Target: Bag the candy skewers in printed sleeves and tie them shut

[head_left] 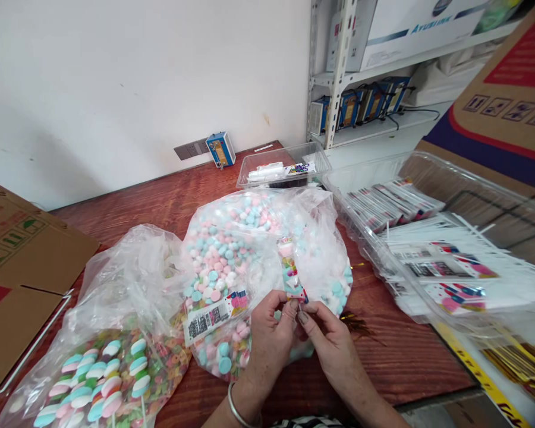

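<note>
- Two bare hands meet near the front edge of the red-brown wooden table (160,202), pinching one small thing between them.
- At the left edge lies a flat brown cardboard box (22,261).
- Beside it, at the front left, a clear plastic bag of pastel twisted marshmallow lollipops (102,374) sags open.
- In the middle sits a larger clear plastic bag of pink, blue and white round candies (232,249) with a printed label on its front.
- The left hand (267,339) — a silver bangle on its wrist — has its fingers curled, thumb and forefinger closed on the bottom end of a narrow clear packet of pastel candies (289,270).
- The packet stands roughly upright over the larger bag.
- The right hand (330,339) pinches the same bottom end, fingertips touching those of the left.
- Toward the back edge stands a small clear plastic tray (285,157).
- Along the right edge, a long clear plastic tray (472,196) holds stacked printed packets.
</note>
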`<state>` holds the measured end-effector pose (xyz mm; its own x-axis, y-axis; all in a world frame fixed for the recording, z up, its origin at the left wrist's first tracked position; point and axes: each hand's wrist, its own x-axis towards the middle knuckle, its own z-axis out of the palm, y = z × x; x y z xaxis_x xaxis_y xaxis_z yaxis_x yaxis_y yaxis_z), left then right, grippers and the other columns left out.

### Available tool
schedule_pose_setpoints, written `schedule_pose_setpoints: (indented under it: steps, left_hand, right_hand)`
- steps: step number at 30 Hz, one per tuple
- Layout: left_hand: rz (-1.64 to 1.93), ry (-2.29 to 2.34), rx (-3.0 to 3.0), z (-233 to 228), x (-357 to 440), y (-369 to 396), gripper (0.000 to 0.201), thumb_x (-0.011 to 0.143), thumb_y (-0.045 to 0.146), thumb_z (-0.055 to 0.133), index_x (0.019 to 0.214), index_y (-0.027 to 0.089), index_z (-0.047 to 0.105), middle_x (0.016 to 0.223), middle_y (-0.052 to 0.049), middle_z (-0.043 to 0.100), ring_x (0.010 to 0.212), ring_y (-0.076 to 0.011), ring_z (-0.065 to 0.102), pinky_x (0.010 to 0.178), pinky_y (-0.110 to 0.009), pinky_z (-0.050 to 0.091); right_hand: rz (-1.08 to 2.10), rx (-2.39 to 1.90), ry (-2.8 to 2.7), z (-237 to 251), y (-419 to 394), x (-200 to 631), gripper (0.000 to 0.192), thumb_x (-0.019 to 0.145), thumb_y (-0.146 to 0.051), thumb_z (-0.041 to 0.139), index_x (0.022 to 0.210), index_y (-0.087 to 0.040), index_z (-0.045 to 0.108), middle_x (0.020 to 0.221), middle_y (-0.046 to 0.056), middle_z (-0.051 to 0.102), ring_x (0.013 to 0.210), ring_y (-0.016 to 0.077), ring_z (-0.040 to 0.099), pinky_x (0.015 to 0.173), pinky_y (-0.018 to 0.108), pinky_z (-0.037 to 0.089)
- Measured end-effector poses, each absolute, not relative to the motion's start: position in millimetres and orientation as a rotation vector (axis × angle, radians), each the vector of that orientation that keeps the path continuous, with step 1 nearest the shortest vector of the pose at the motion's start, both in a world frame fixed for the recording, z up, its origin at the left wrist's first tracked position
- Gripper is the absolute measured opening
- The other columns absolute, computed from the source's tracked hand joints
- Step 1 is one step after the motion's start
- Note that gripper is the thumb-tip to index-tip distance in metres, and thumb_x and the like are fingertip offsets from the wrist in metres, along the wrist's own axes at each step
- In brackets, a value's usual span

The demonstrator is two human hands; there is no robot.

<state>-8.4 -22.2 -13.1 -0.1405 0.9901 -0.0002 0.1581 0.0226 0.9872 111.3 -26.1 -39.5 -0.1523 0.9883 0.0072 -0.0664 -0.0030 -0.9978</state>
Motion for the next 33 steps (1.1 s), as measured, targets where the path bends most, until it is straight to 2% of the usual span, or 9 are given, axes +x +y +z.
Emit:
schedule_pose_setpoints:
  steps: [3, 7, 10, 12, 15, 18, 23, 27, 33]
  left_hand:
    - [1.247, 1.383, 1.131, -15, 0, -25, 0.019, 0.090, 0.033, 0.054, 0.084, 0.018, 0.063, 0.078, -0.002, 0.063, 0.075, -0.0156, 0.054, 0.070, -0.026, 0.043]
    - [1.294, 1.270, 0.922, -20, 7, -24, 0.019, 0.091, 0.035, 0.053, 0.083, 0.018, 0.057, 0.078, 0.000, 0.058, 0.074, -0.0137, 0.051, 0.070, -0.025, 0.043]
    - [1.316, 1.258, 0.856, -20, 5, -22, 0.020, 0.092, 0.036, 0.053, 0.083, 0.018, 0.055, 0.075, 0.001, 0.057, 0.071, -0.0119, 0.050, 0.068, -0.023, 0.042]
    - [1.288, 1.180, 0.805, -19, 5, -22, 0.023, 0.092, 0.038, 0.052, 0.083, 0.018, 0.054, 0.067, 0.002, 0.055, 0.062, -0.0099, 0.049, 0.061, -0.021, 0.039]
    - [1.208, 1.023, 0.661, -15, 10, -24, 0.026, 0.089, 0.042, 0.056, 0.081, 0.018, 0.052, 0.053, 0.007, 0.045, 0.042, -0.0055, 0.033, 0.043, -0.018, 0.025]
    - [1.158, 0.968, 0.529, -10, 16, -27, 0.031, 0.082, 0.045, 0.067, 0.081, 0.018, 0.052, 0.054, 0.009, 0.043, 0.038, -0.0025, 0.022, 0.039, -0.018, 0.014]
    - [1.117, 0.961, 0.401, -6, 20, -30, 0.033, 0.074, 0.043, 0.075, 0.084, 0.018, 0.055, 0.056, 0.009, 0.041, 0.042, -0.0018, 0.020, 0.041, -0.015, 0.018]
    - [1.105, 0.985, 0.347, -5, 21, -32, 0.036, 0.070, 0.042, 0.079, 0.083, 0.018, 0.056, 0.060, 0.007, 0.044, 0.046, -0.0021, 0.027, 0.043, -0.014, 0.021]
    - [1.135, 1.010, 0.401, -12, 23, -33, 0.032, 0.075, 0.042, 0.075, 0.081, 0.017, 0.056, 0.060, 0.007, 0.042, 0.047, -0.0029, 0.026, 0.045, -0.014, 0.024]
  right_hand:
    - [1.159, -1.120, -1.414, -39, -28, 109, 0.018, 0.091, -0.034, 0.056, 0.082, -0.021, 0.063, 0.077, 0.002, 0.061, 0.072, 0.0171, 0.058, 0.065, 0.025, 0.045]
    - [1.055, -1.156, -1.510, -34, -28, 113, 0.018, 0.089, -0.030, 0.056, 0.076, -0.020, 0.064, 0.072, 0.002, 0.061, 0.068, 0.0170, 0.056, 0.063, 0.026, 0.043]
    - [1.158, -1.192, -1.366, -26, -20, 125, 0.019, 0.088, -0.035, 0.060, 0.076, -0.021, 0.061, 0.070, 0.001, 0.062, 0.066, 0.0165, 0.057, 0.062, 0.025, 0.045]
    - [1.244, -1.193, -1.124, -20, -11, 131, 0.018, 0.087, -0.040, 0.063, 0.085, -0.022, 0.062, 0.074, 0.000, 0.065, 0.069, 0.0163, 0.059, 0.064, 0.025, 0.047]
    - [1.513, -1.006, -0.880, -14, 2, 132, 0.024, 0.084, -0.041, 0.067, 0.100, -0.024, 0.065, 0.087, 0.001, 0.070, 0.074, 0.0153, 0.062, 0.069, 0.025, 0.049]
    - [1.737, -0.829, -0.697, -11, 10, 123, 0.019, 0.082, -0.036, 0.070, 0.095, -0.022, 0.070, 0.087, 0.001, 0.072, 0.075, 0.0142, 0.063, 0.073, 0.025, 0.048]
    - [1.724, -0.786, -0.441, -3, 11, 109, 0.015, 0.076, -0.029, 0.074, 0.088, -0.020, 0.075, 0.083, 0.001, 0.073, 0.079, 0.0137, 0.063, 0.078, 0.022, 0.047]
    - [1.666, -0.805, -0.359, 3, 12, 107, 0.016, 0.072, -0.028, 0.074, 0.085, -0.020, 0.075, 0.080, 0.002, 0.073, 0.078, 0.0161, 0.064, 0.077, 0.025, 0.048]
    - [1.624, -0.820, -0.366, 3, 16, 108, 0.021, 0.075, -0.038, 0.072, 0.085, -0.019, 0.075, 0.082, 0.003, 0.073, 0.076, 0.0175, 0.065, 0.069, 0.026, 0.049]
